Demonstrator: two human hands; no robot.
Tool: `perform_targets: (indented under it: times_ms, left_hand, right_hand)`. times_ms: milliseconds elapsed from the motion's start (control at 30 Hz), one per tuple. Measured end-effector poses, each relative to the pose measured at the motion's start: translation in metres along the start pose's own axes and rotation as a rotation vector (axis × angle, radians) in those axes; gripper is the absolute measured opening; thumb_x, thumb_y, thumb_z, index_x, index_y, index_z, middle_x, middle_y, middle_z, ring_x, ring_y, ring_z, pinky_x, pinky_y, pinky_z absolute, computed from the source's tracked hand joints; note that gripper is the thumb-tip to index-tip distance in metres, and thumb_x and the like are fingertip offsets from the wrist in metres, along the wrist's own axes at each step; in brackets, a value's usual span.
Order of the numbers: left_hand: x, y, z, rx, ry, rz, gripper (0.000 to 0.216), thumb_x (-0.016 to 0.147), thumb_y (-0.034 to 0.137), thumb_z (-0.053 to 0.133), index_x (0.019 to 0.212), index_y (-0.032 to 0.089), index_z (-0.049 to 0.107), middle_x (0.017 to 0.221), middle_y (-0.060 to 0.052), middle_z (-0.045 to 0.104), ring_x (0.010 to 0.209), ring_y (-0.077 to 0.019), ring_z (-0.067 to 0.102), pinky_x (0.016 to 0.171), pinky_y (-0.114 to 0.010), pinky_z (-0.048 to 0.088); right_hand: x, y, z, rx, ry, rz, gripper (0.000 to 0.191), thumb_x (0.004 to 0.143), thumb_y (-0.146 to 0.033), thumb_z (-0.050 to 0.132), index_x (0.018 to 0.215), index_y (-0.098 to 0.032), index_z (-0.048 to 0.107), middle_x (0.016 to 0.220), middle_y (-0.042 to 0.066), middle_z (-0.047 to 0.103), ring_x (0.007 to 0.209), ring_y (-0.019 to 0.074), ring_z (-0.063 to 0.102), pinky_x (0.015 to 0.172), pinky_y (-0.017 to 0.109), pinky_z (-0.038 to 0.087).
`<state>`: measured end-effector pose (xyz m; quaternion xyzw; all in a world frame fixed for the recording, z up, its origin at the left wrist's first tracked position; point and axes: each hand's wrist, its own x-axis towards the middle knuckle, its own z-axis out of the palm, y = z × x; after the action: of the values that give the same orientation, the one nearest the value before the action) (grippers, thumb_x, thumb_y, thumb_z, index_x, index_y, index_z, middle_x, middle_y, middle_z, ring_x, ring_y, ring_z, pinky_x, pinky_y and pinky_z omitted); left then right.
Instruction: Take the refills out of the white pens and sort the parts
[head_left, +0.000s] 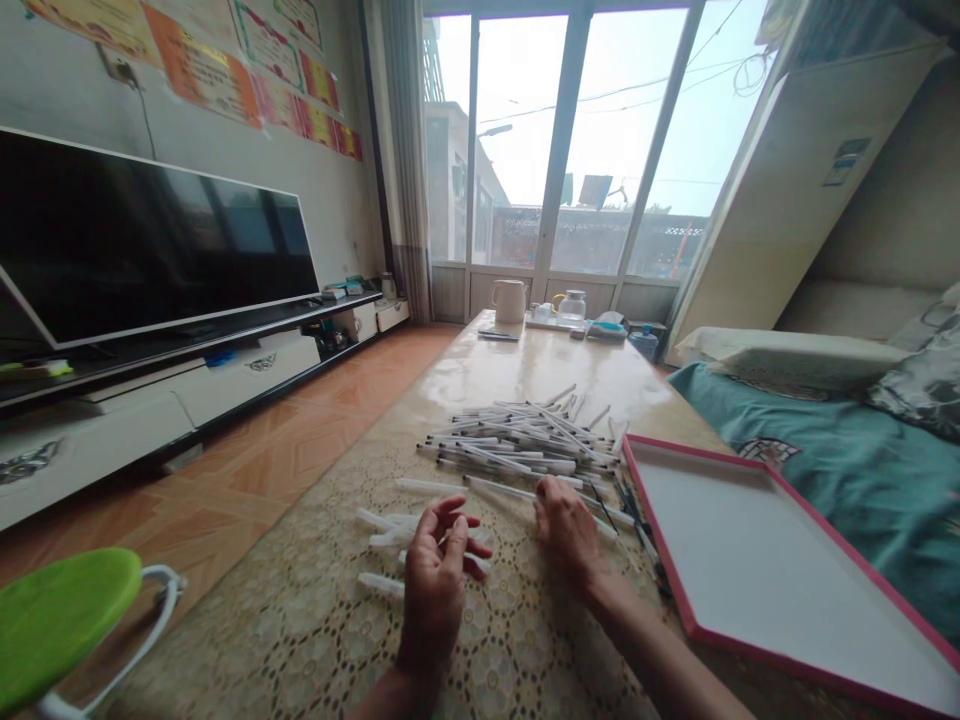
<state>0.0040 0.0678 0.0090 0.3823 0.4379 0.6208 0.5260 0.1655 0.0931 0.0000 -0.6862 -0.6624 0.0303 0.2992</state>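
My left hand [442, 550] is raised over the table with its fingers loosely curled and apart; nothing shows in it. Beside and partly behind it lie several short, translucent white tubes [382, 585]. My right hand [566, 530] is at the near edge of a heap of slim white pen-like sticks [517, 440], many with black tips. Its fingers are drawn together on a long white pen-like stick [499, 487] with a black end, lying in front of the heap. The fingertips are partly hidden. Thin dark pieces [637, 515] lie to the right of this hand.
A white board with a pink rim [656, 540] lies on the right of the patterned table [322, 620]. At the far end stand a beige pitcher [509, 300], a glass jug [572, 305] and a tray. A green stool [67, 600] is at lower left, a teal-covered couch [810, 430] at right.
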Motion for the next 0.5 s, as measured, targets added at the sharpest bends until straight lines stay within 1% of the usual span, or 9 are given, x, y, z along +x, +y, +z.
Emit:
perform_targets:
  times_ms: [100,167,233,300,367,400,433,500]
  left_hand:
    - [-0.003,0.002,0.002,0.000,-0.014,0.003,0.030,0.071,0.034,0.060,0.095,0.017,0.053,0.073,0.000,0.059,0.048,-0.0100,0.057,0.038,-0.019,0.041]
    - [-0.005,0.003,0.004,0.008,-0.027,-0.005,0.029,0.071,0.033,0.061,0.094,0.016,0.053,0.072,0.000,0.059,0.048,-0.0100,0.057,0.038,-0.019,0.041]
    - [-0.006,0.003,0.005,0.015,-0.037,-0.023,0.029,0.070,0.034,0.062,0.092,0.016,0.054,0.071,0.000,0.059,0.047,-0.0102,0.057,0.038,-0.019,0.041]
    - [-0.006,0.001,0.006,0.021,-0.055,-0.051,0.028,0.068,0.035,0.063,0.088,0.016,0.055,0.068,0.001,0.059,0.045,-0.0104,0.057,0.037,-0.019,0.040]
    - [-0.006,-0.003,0.007,0.033,-0.109,-0.083,0.027,0.068,0.035,0.063,0.085,0.016,0.056,0.065,0.001,0.058,0.043,-0.0106,0.056,0.036,-0.019,0.040]
    - [-0.007,-0.005,0.007,0.043,-0.151,-0.097,0.026,0.069,0.036,0.063,0.084,0.016,0.056,0.063,0.001,0.057,0.043,-0.0107,0.056,0.035,-0.019,0.039]
    - [-0.007,-0.007,0.008,0.055,-0.200,-0.108,0.025,0.070,0.036,0.063,0.082,0.015,0.056,0.063,0.001,0.057,0.043,-0.0107,0.056,0.035,-0.019,0.039]
    - [-0.009,-0.010,0.009,0.079,-0.306,-0.124,0.024,0.072,0.036,0.062,0.081,0.015,0.058,0.064,0.000,0.057,0.043,-0.0107,0.056,0.035,-0.019,0.040]
  right_hand:
    - [-0.008,0.009,-0.023,0.074,0.044,0.007,0.009,0.084,-0.021,0.043,0.080,-0.019,0.051,0.064,0.001,0.056,0.058,0.0139,0.052,0.055,0.023,0.038]
    - [-0.013,0.015,-0.043,0.185,0.112,0.024,0.012,0.085,-0.028,0.044,0.084,-0.018,0.051,0.063,-0.001,0.054,0.057,0.0136,0.051,0.053,0.022,0.039]
    - [-0.018,0.019,-0.062,0.409,0.197,0.053,0.017,0.083,-0.034,0.049,0.088,-0.018,0.051,0.066,0.000,0.055,0.059,0.0143,0.053,0.054,0.024,0.042]
    - [-0.023,0.020,-0.079,0.557,0.234,0.048,0.021,0.080,-0.038,0.054,0.090,-0.019,0.052,0.079,0.004,0.058,0.070,0.0168,0.056,0.062,0.027,0.045]
    - [-0.028,0.017,-0.089,0.646,0.221,0.019,0.022,0.082,-0.040,0.052,0.093,-0.021,0.050,0.095,0.007,0.058,0.085,0.0198,0.057,0.072,0.031,0.046]
    - [-0.031,0.015,-0.092,0.685,0.202,0.011,0.021,0.083,-0.040,0.049,0.094,-0.022,0.049,0.098,0.007,0.057,0.089,0.0202,0.056,0.076,0.032,0.046]
    - [-0.034,0.011,-0.092,0.721,0.173,0.013,0.021,0.085,-0.041,0.046,0.097,-0.023,0.047,0.095,0.007,0.058,0.087,0.0196,0.057,0.075,0.032,0.046]
    - [-0.040,0.004,-0.087,0.773,0.065,0.042,0.023,0.088,-0.042,0.040,0.103,-0.025,0.044,0.078,0.002,0.056,0.067,0.0156,0.056,0.062,0.028,0.046]
